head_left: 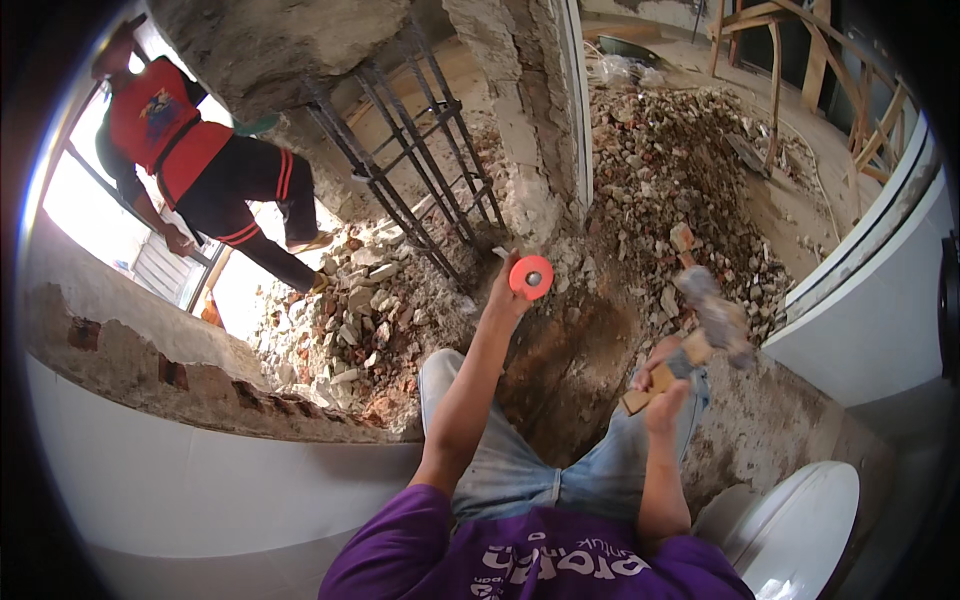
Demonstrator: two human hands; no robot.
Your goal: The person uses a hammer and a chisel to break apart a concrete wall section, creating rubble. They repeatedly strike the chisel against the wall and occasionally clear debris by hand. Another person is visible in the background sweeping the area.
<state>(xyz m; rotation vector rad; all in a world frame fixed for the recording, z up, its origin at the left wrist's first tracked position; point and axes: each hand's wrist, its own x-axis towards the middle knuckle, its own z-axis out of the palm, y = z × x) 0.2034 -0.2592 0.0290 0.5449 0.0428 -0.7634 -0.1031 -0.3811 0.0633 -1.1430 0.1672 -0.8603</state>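
My left hand [508, 294] is closed around a chisel, whose round orange-red hand guard [541, 268] faces me with the metal striking end at its centre. The guard hides most of the shaft. My right hand [664, 402] grips the short wooden handle of a club hammer [722, 318]. The hammer's head is raised to the right of the chisel, smeared by motion and apart from it. Broken earth and masonry [560, 345] lie below both hands, between my knees.
Upright steel rebar [405, 150] stands beyond my left hand, near a broken concrete column [520, 110]. Rubble [680, 170] is heaped at the far right and left. A person in red and black [200, 160] stands at the far left. A white toilet [800, 530] is at lower right.
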